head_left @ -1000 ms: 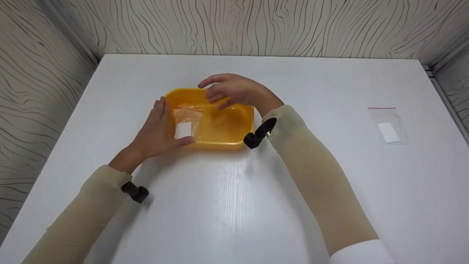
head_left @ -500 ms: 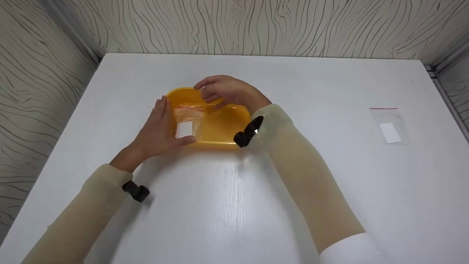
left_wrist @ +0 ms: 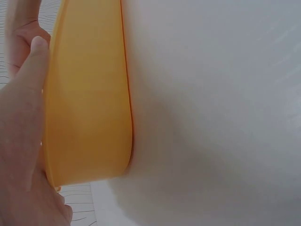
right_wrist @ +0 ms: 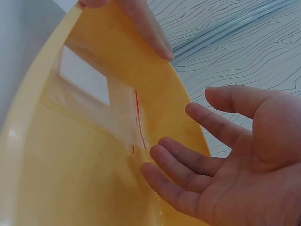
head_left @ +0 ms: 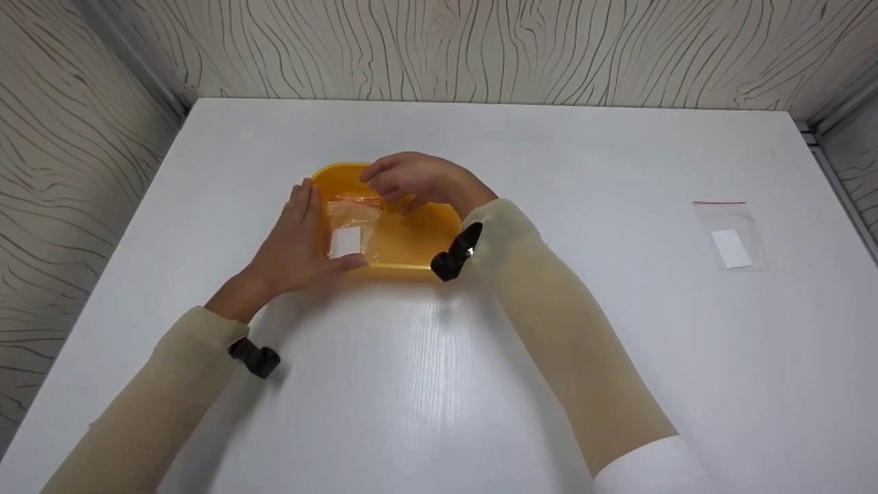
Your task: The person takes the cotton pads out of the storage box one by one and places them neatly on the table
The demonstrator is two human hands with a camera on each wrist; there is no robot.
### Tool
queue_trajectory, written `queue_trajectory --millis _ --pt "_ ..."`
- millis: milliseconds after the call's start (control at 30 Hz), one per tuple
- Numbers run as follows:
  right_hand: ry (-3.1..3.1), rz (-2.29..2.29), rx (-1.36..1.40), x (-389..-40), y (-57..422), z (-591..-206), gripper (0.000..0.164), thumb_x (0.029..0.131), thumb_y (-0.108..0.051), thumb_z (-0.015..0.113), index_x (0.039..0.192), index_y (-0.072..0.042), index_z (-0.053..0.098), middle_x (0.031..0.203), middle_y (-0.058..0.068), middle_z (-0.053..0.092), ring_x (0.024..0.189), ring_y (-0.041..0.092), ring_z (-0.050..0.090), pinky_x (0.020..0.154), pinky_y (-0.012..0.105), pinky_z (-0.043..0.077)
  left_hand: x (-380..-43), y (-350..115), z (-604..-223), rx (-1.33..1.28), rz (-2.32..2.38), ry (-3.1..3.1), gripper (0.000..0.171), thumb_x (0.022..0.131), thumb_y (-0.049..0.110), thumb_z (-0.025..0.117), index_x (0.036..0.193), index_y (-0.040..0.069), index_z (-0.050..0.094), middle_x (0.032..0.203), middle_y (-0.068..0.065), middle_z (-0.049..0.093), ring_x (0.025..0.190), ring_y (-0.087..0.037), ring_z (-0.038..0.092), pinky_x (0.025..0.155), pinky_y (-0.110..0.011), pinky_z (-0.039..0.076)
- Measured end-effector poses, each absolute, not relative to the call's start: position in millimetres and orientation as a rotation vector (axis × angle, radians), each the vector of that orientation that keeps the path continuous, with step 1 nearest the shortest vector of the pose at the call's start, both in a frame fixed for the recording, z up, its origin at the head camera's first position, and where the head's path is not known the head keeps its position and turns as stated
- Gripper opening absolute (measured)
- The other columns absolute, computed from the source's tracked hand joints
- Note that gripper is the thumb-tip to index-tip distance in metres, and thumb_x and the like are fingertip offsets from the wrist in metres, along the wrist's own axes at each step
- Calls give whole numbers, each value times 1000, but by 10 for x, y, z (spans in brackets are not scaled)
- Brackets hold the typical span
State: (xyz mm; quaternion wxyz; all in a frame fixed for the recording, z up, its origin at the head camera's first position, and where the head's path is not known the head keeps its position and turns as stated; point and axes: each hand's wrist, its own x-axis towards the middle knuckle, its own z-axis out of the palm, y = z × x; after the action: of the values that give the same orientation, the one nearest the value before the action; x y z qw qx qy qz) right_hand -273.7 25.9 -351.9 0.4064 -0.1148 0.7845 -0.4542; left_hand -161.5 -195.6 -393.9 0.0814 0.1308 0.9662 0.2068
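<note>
A yellow plastic bin (head_left: 411, 243) stands on the white table. My left hand (head_left: 291, 240) rests against its left end, fingers straight along the side and thumb (left_wrist: 40, 52) on the front rim. Inside, at the left, lies a clear zip bag (head_left: 357, 214) with red strips along its top and a white label (right_wrist: 84, 77). My right hand (head_left: 418, 178) hovers over the far part of the bin, fingers loosely bent and holding nothing. In the right wrist view its fingertips (right_wrist: 153, 172) overlap the bin's inside, close to the bag's red strips.
Another clear zip bag (head_left: 730, 237) with a red strip and a white label lies flat on the right of the table (head_left: 617, 171). Walls with a wood-grain pattern (head_left: 439, 51) rise behind the table and at both sides.
My right hand has moved a little left and then down toward the near side, over the bin. My left hand has kept its place on the bin's left end.
</note>
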Motion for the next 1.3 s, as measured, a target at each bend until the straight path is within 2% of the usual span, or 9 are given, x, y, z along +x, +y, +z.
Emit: queue_trajectory --millis 333,600,833,933,1033,1167,1300 --pt "2011 -1077 -275 -2721 204 -3574 42 104 -29 56 145 -19 56 139 5 55 125 25 51 106 38 47 -1619 -1944 -3957 377 626 2875 132 83 70 67 158 -4 -12 168 -22 -13 154 -43 -6 122 -59 12" --pt "2042 -1064 -344 -2676 192 -3597 43 102 -28 57 144 -17 58 137 4 55 125 25 46 110 39 40 -1631 -1951 -3973 418 637 2895 130 84 68 68 156 -10 -6 167 -26 -8 154 -45 -4 123 -57 9" --pt "2050 -1129 -366 -2675 167 -3655 39 102 -26 56 137 -10 63 116 10 57 115 25 50 106 40 39 -1636 -1954 -3977 417 619 2902 130 84 69 67 157 -9 -6 167 -26 -8 154 -45 -4 123 -57 9" --pt "2039 -1193 -344 -2668 162 -3661 38 102 -23 55 134 -5 64 113 12 57 109 27 52 103 38 42 -1632 -1956 -3970 407 625 2896 130 84 69 67 157 -9 -7 167 -25 -9 154 -44 -4 123 -57 9" --pt "2022 -1244 -315 -2652 156 -3657 37 102 -23 55 133 -3 63 121 12 60 108 27 56 103 36 45 -1627 -1960 -3960 396 632 2888 130 84 69 67 157 -8 -8 168 -24 -10 154 -43 -5 123 -57 9" --pt "2010 -1280 -279 -2626 158 -3655 39 103 -26 55 138 -8 60 136 8 58 115 26 59 105 34 47 -1624 -1965 -3953 397 629 2891 129 85 69 67 157 -9 -7 167 -25 -9 154 -43 -5 123 -56 9" --pt "1970 -1334 -299 -2611 160 -3654 42 105 -25 54 141 -6 57 139 9 57 119 27 59 106 34 47 -1623 -1972 -3952 402 615 2890 130 85 70 66 156 -10 -8 167 -26 -11 154 -43 -6 123 -56 9"
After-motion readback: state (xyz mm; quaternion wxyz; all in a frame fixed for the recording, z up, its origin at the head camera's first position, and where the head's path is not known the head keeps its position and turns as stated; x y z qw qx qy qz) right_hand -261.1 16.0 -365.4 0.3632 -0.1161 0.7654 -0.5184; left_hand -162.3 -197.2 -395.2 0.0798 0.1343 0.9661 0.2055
